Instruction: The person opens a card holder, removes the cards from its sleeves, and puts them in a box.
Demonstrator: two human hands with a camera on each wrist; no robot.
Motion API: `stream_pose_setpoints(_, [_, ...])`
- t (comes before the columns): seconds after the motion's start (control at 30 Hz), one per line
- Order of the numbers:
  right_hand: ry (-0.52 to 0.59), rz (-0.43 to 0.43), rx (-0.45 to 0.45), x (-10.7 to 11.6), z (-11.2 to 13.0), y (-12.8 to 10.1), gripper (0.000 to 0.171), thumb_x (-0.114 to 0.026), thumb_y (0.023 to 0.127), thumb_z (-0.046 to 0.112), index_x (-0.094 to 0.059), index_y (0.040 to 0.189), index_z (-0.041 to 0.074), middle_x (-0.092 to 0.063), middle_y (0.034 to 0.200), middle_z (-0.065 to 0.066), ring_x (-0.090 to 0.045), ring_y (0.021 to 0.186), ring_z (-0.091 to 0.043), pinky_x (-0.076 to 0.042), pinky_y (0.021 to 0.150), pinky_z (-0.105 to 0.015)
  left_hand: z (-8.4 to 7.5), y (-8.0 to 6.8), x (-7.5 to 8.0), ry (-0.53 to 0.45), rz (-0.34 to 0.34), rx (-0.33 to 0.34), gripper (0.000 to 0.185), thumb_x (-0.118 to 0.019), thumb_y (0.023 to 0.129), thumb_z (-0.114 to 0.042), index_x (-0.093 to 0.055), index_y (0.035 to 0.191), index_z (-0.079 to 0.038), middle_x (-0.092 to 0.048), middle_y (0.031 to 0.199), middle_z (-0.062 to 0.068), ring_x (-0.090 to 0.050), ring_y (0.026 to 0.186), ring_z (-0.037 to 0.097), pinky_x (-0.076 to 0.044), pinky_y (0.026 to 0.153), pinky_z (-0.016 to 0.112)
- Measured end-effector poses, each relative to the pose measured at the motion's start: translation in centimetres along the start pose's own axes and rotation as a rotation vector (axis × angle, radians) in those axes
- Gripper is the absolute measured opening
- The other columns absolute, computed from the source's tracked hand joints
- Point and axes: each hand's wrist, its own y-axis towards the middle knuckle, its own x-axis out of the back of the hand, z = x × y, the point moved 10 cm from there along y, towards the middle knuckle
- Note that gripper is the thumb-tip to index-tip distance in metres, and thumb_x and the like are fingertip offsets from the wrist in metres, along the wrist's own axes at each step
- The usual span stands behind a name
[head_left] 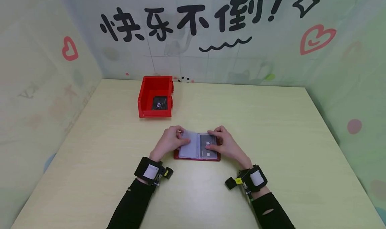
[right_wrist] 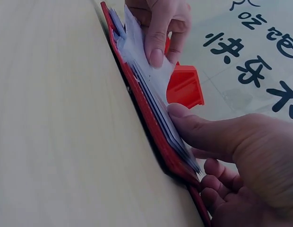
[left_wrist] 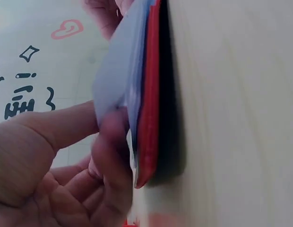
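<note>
A card holder with a red cover lies spread open on the table, its clear plastic sleeve pages showing. Behind the plastic on its right side is a dark grey VIP card. My left hand pinches a translucent page at the left side, thumb on its face; the left wrist view shows this page lifted off the stack. At the right edge my right hand grips the holder, thumb over the pages and the other fingers curled at the red cover.
A red plastic bin stands behind the holder, to the left, with a black VIP card inside. The pale wooden table meets printed cloth walls at the back and both sides.
</note>
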Motion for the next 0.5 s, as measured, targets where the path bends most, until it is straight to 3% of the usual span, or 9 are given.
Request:
stream_pose_setpoints(0.1, [0.006,-0.011,-0.029,0.1,-0.3,0.0,0.058,-0.081,0.085,0.015,-0.060,0.136,-0.004,-0.045,0.110,-0.012,-0.046,0.103,-0.024,-0.042,0.085,-0.026,-0.3,-0.2,0.2,0.046,-0.038,0.001,0.048,-0.079,0.086,-0.020,-0.059,0.127,-0.005,-0.060,0.080,0.010,-0.055,0.073,0.020,-0.043,0.060,0.025])
stream_pose_setpoints(0.33, [-0.009,-0.016,-0.053,0.0,-0.3,0.1,0.057,-0.081,0.085,0.016,-0.061,0.135,-0.002,-0.045,0.108,-0.011,-0.047,0.098,-0.023,-0.042,0.078,-0.024,-0.9,-0.5,0.5,0.174,-0.104,-0.005,0.050,-0.081,0.085,-0.020,-0.058,0.127,-0.008,-0.059,0.088,0.009,-0.054,0.084,0.022,-0.042,0.069,0.030])
stream_pose_setpoints(0.5, [-0.040,-0.023,-0.046,0.2,-0.2,0.1,0.054,-0.082,0.084,0.018,-0.064,0.132,0.000,-0.048,0.108,-0.011,-0.047,0.097,-0.023,-0.041,0.077,-0.025,-3.1,-0.7,-0.7,0.206,-0.057,-0.136,0.037,-0.074,0.087,-0.003,-0.063,0.122,-0.006,-0.060,0.100,0.010,-0.054,0.094,0.023,-0.050,0.085,0.036])
